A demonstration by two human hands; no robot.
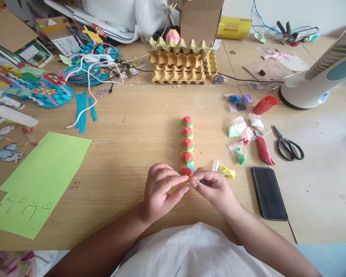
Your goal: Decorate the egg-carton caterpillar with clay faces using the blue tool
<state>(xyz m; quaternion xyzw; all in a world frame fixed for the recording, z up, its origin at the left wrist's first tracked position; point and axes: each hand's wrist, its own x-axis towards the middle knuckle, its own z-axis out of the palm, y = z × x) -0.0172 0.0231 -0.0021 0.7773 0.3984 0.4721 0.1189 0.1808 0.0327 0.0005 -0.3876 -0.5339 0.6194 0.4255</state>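
A row of several egg-carton cups (pixel 187 144), red on top with green and yellow bands, runs away from me on the table. The nearest cup bears small yellow marks. Just in front of it, the thumb and forefinger of my right hand (pixel 216 188) pinch a thin yellow piece of clay (pixel 193 182). A slim blue tool (pixel 191 167) passes behind those fingers; whether they also grip it is hard to see. My left hand (pixel 163 188) has its fingers stretched out, thumb apart, with the forefinger tip close to the yellow piece.
Bags of coloured clay (pixel 240 157), a red utility knife (pixel 265 148), scissors (pixel 290 148) and a phone (pixel 269 193) lie to the right. Green paper (pixel 46 181) is at left. Egg cartons (pixel 178 71) stand at the back, and a white fan (pixel 314 84) at the far right.
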